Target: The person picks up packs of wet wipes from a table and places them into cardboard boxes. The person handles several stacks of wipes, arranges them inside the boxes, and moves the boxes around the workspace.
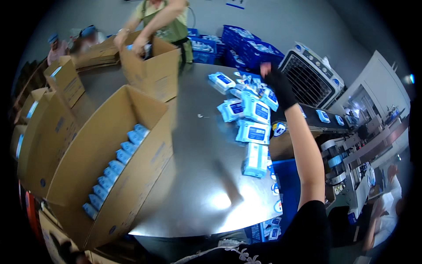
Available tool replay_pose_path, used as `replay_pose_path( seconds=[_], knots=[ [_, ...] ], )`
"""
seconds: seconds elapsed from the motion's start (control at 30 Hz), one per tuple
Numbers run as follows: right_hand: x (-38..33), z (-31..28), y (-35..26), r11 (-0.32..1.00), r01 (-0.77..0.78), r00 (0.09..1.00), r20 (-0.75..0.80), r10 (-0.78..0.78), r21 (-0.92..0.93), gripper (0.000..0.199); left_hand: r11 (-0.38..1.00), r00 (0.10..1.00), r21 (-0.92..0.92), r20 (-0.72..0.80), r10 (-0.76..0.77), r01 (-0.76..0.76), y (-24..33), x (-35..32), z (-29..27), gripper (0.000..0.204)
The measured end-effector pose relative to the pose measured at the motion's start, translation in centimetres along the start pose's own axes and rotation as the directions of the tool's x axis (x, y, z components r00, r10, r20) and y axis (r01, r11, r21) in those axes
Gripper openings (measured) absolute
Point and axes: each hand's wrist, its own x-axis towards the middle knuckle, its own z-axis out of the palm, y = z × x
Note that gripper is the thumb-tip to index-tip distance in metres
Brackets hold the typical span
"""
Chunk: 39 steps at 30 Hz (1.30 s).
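Observation:
My right arm stretches forward past the right edge of the metal table. My right hand [275, 83], in a black fingerless glove, is beside a pile of light-blue wet wipe packs [256, 110]. Blur hides how its fingers are set, and nothing shows clearly in them. Low at the left rim, my left hand [68, 253] is a dark, smeared shape near the bottom of a big open carton [66, 176]; its fingers cannot be made out. Inside that carton, a row of wipe packs [116, 167] stands on edge along the right wall.
Across the metal table [198, 176], a co-worker in a green apron [173, 33] has both hands in another carton [154, 72]. More cartons [66, 83] line the left. Blue crates [257, 48] of packs stand behind. A conveyor [312, 116] carries packs at the right, near a large air cooler [310, 75].

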Motion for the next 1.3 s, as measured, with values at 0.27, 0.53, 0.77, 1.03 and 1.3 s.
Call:
replay_pose_path(
  seconds=[0.27, 0.53, 0.77, 1.03, 1.3],
  knots=[
    [-4.9, -4.5, 18.6, 0.847, -0.243, 0.829, 0.352, 0.435, -0.473, 0.095, 0.742, 0.863, -0.651, 0.457, 0.215, 0.159, 14.3, 7.7, 27.0, 0.047],
    [-7.8, -1.4, 21.1, 0.565, 0.161, 0.951, 0.28, 0.13, -0.809, 0.091, 0.924, 0.902, -0.351, 0.336, 0.272, -0.148, 19.0, 18.0, 59.1, 0.081],
    [-9.5, -4.7, 20.9, 0.85, -0.067, 0.662, 0.615, 0.429, -0.522, 0.103, 0.971, 0.277, -0.131, 0.958, 0.072, 0.199, 22.3, 22.7, 65.7, 0.1],
    [-7.9, 3.1, 21.2, 0.885, -0.027, 0.134, 0.876, 0.463, -0.464, 0.084, 0.497, 0.081, -0.229, 0.95, 0.301, 0.837, 10.8, 25.7, 56.5, 0.061],
    [-11.8, 4.9, 16.8, 0.869, 0.282, 0.333, 0.891, 0.309, -0.407, 0.076, 0.514, 0.276, -0.637, 0.742, 0.611, 0.575, 29.8, 28.5, 59.7, 0.062]
  ],
)
